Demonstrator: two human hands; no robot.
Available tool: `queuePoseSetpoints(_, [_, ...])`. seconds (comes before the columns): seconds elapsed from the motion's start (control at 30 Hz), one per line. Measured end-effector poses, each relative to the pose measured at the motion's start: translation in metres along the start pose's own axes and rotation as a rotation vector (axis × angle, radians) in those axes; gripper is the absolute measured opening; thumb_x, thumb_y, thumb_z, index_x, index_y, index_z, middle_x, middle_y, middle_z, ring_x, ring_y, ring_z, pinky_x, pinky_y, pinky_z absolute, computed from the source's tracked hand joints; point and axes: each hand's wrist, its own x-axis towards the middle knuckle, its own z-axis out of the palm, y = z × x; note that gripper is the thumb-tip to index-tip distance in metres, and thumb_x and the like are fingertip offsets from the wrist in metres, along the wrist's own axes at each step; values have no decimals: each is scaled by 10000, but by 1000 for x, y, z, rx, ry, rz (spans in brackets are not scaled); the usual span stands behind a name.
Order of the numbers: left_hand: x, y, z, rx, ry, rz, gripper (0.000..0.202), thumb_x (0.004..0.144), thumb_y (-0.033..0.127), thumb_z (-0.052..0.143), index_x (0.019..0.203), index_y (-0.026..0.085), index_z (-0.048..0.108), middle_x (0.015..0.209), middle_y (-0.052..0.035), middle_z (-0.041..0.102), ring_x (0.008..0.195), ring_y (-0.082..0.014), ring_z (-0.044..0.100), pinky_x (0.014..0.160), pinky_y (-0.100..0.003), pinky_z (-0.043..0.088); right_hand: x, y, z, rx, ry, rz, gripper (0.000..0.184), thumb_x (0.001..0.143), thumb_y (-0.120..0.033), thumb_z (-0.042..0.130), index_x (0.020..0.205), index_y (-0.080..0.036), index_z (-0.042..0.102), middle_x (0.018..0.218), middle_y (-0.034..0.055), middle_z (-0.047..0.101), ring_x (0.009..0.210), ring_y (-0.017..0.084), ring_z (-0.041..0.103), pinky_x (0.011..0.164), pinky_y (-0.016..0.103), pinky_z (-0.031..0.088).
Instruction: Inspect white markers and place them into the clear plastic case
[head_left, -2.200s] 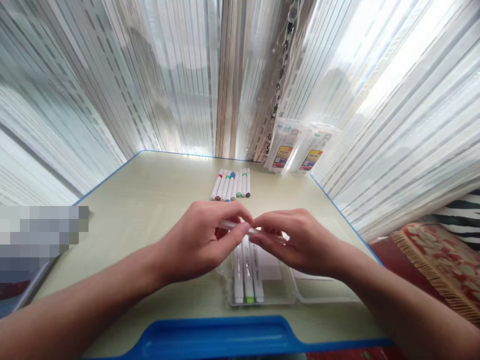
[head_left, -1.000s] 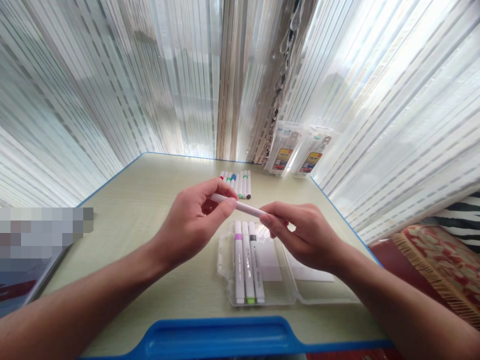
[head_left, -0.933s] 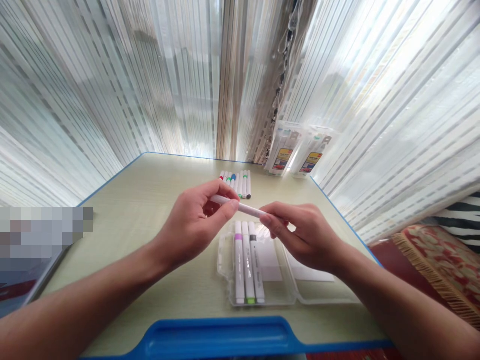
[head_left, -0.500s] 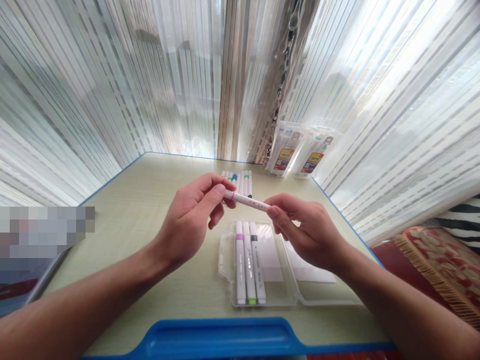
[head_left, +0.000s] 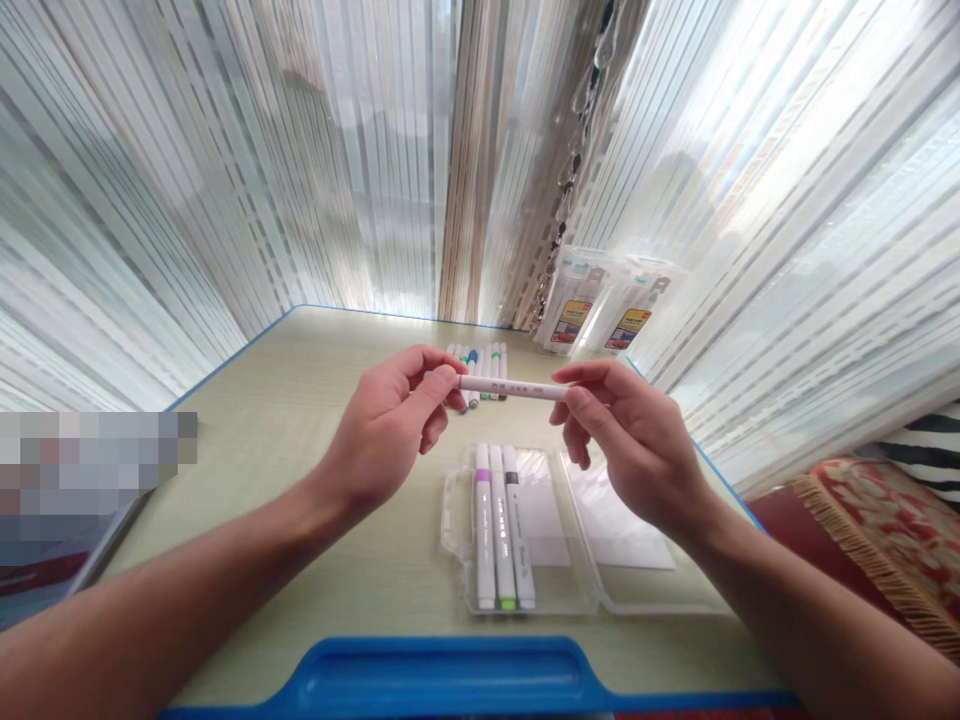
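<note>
Our left grip point(head_left: 386, 430) is closed in a pinch on one end of a white marker point(head_left: 514, 387), while our right grip point(head_left: 637, 440) holds the other end lightly under the thumb, fingers loosely curled. We have it nearly level above the table point(head_left: 247, 430). Nearer us, an open clear plastic case point(head_left: 561, 588) holds three capped markers point(head_left: 501, 530) side by side; beyond, our grip partly hides a row of markers point(head_left: 472, 364).
</note>
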Motion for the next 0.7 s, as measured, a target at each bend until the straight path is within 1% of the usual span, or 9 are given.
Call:
queuePoseSetpoints(0.07, [1, 0, 0, -38, 21, -12, 100, 919, 227, 542, 931, 148, 602, 740, -7, 610, 451, -63, 469, 410, -204, 356, 2, -1, 0, 38, 27, 3, 167, 974, -329, 576, 1032, -173, 596, 777, 8, 649, 477, 82, 541, 400, 226, 442])
queuePoseSetpoints(0.2, [2, -1, 0, -73, 29, -27, 100, 921, 214, 530, 929, 145, 601, 737, -12, 612, 453, -66, 476, 411, -206, 360, 3, -1, 0, 51, 40, 2, 155, 973, -315, 576, 1022, -170, 602, 830, 23, 674, 476, 76, 555, 394, 227, 448])
queuePoseSetpoints(0.5, [1, 0, 0, -86, 37, -3, 119, 929, 222, 524, 934, 142, 612, 739, -17, 607, 462, -67, 486, 410, -204, 360, 4, 1, 0, 41, 55, -6, 147, 966, -297, 596, 1015, -160, 620, 819, 22, 680, 468, 72, 555, 390, 221, 446])
queuePoseSetpoints(0.7, [0, 1, 1, -85, 41, 10, 122, 926, 203, 511, 927, 139, 615, 739, -19, 602, 454, -63, 485, 408, -198, 357, 4, 2, 0, 23, 62, -18, 109, 959, -251, 602, 1017, -162, 627, 837, 19, 666, 470, 67, 557, 389, 222, 451])
